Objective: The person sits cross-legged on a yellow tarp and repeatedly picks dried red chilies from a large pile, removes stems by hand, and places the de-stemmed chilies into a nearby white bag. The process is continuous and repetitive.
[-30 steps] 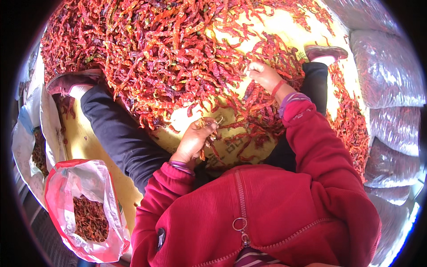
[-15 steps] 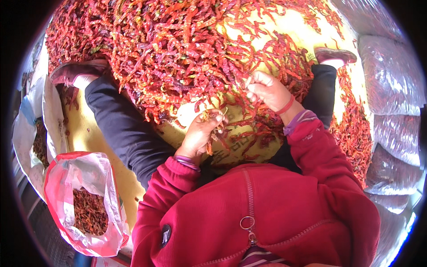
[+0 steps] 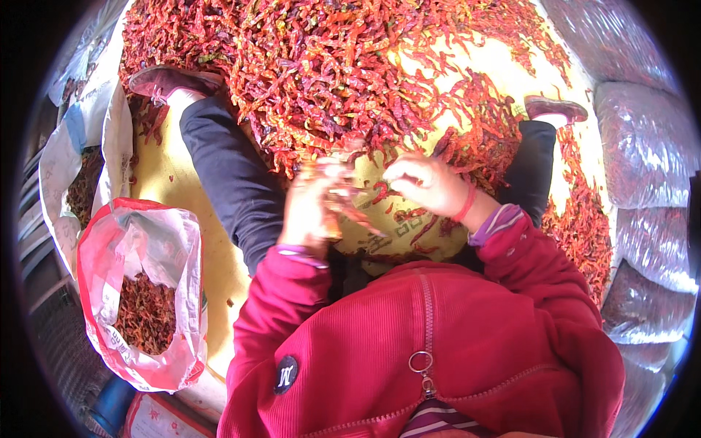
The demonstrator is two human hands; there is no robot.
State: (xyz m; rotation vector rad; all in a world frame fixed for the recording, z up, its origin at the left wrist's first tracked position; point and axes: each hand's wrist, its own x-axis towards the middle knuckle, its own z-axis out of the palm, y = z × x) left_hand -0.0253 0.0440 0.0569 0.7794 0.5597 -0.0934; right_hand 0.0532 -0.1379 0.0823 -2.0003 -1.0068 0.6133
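Observation:
A large heap of dried red chili peppers [image 3: 314, 80] spreads between my outstretched legs on a yellow sheet [image 3: 157, 175]. My left hand [image 3: 314, 197], smeared by motion, is closed around several dried chilies [image 3: 349, 212] that stick out past its fingers. Just to its right, my right hand [image 3: 431, 182] has its fingers curled and pinched together; whether anything sits in them I cannot make out. A small red chili [image 3: 381, 191] shows beside those fingertips, over the sheet. Both hands are at the near edge of the heap.
On my left stands an open red-and-white bag [image 3: 87, 270] with darker dried chilies [image 3: 146, 314] inside. Behind it is a white sack [image 3: 55, 168], also open. Filled clear plastic bags [image 3: 646, 146] line the right side. More chilies [image 3: 580, 233] lie along my right leg [image 3: 531, 164].
My right hand has come down from the heap's edge, toward me and the left hand. The left hand, still holding chilies, has shifted slightly. The whole view has turned a little.

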